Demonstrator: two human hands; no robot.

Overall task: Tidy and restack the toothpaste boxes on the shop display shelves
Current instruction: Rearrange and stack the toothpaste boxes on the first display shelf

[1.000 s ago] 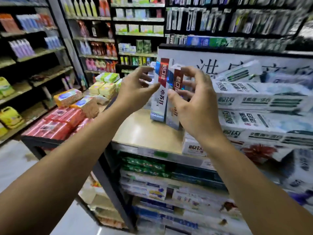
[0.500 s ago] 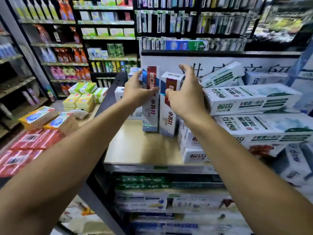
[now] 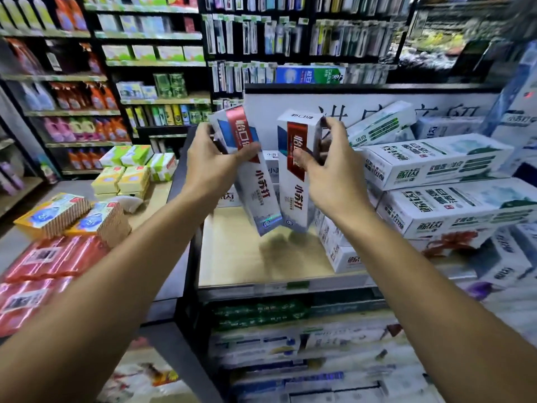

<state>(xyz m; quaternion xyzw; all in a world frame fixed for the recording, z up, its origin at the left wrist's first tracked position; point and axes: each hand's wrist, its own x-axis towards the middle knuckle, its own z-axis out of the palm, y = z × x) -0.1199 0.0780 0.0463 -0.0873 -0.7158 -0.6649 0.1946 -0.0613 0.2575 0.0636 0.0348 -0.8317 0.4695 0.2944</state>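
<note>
Gripping 1 tilted red-band box (image 3: 257, 199) in left hand (image 3: 209, 167), 1 upright red-band box (image 3: 293, 199) in right hand (image 3: 328, 175), fingers curling round each; holding those 2 over shelf (image 3: 232, 257).

Bright shop lighting; motion-blurred, wide-angle warped edges, soft shadows.

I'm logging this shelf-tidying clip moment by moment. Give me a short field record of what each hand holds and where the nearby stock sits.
left hand: grips a red-and-white toothpaste box, tilted, top leaning left
right hand: grips a matching box, near upright
position: both boxes side by side over the wooden shelf top
neighbouring stock: green-and-white toothpaste boxes stacked flat to the right
</note>
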